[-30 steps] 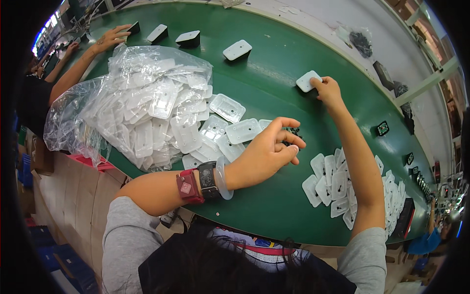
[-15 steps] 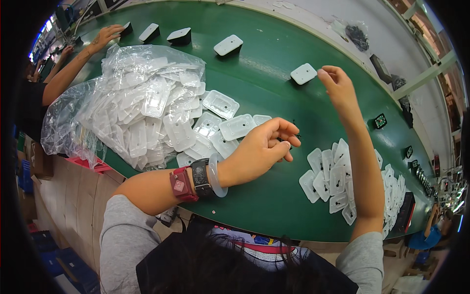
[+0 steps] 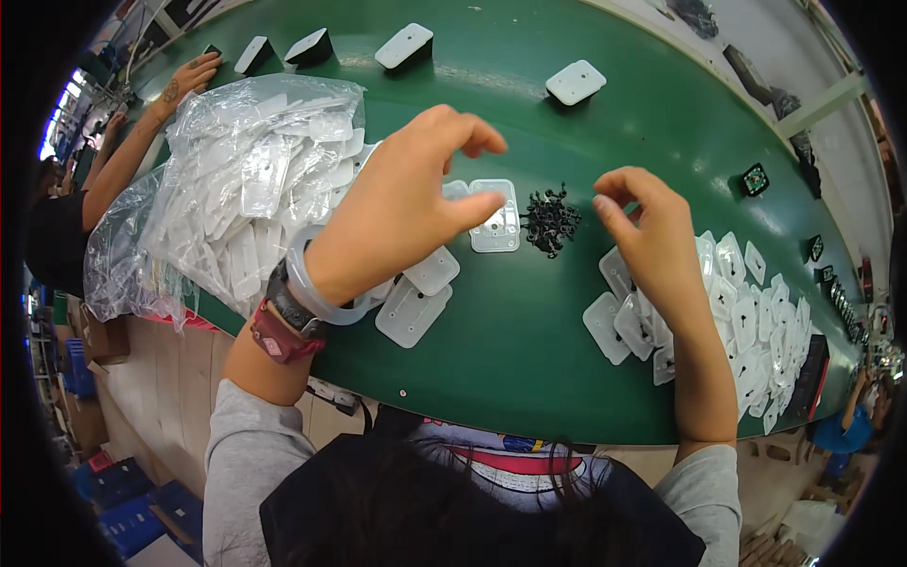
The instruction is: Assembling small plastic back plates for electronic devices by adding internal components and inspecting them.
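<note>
My left hand (image 3: 402, 198), with a ring bangle and two bands on its wrist, hovers over loose translucent white covers. Its thumb and fingers are spread, with nothing visible between them. One cover (image 3: 495, 217) lies by its thumb tip, touching or close to a heap of small black parts (image 3: 551, 222). To the right of that heap hangs my right hand (image 3: 652, 241), fingers curved and thumb apart from them. Nothing shows in it. Below it lie white covers (image 3: 619, 326) bearing small black parts; the forearm hides some of them.
A large clear bag (image 3: 246, 180) of white covers fills the left. Along the far side stand black housings with white tops, one (image 3: 575, 83) nearest the middle. Another person's hand (image 3: 194, 76) reaches in at far left. Small circuit boards (image 3: 754, 180) line the right side.
My left hand has moved left and opened over the covers, uncovering the black heap. My right hand has drawn back from the white-topped housing toward that heap. The view has shifted slightly.
</note>
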Demonstrator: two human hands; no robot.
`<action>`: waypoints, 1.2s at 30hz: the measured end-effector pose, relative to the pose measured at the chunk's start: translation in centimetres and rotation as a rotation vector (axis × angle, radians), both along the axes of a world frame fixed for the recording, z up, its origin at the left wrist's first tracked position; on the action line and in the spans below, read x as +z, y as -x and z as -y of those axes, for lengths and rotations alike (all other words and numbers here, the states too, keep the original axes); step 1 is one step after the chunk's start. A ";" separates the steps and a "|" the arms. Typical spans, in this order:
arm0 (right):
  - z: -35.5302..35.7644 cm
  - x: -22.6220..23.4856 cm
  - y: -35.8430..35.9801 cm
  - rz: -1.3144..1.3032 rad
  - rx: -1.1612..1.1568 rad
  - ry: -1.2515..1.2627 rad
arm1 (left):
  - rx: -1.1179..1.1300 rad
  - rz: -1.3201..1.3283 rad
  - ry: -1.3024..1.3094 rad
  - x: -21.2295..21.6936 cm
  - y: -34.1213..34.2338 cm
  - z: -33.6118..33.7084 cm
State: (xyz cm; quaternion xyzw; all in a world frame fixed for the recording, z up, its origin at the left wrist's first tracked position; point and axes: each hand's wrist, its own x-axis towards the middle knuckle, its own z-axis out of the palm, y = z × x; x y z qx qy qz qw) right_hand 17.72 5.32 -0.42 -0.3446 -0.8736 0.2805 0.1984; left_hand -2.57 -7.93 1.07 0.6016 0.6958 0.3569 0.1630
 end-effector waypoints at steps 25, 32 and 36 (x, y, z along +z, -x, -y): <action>0.0 -1.5 -0.2 0.210 0.090 -0.079 | -0.078 -0.183 0.070 -4.3 -1.5 -0.4; 0.1 -1.5 0.1 0.202 0.109 -0.123 | -0.022 0.116 -0.116 -3.1 -1.4 -0.5; 0.1 -2.8 0.5 0.039 0.121 -0.353 | 0.020 0.445 -0.243 -3.2 -1.3 -0.7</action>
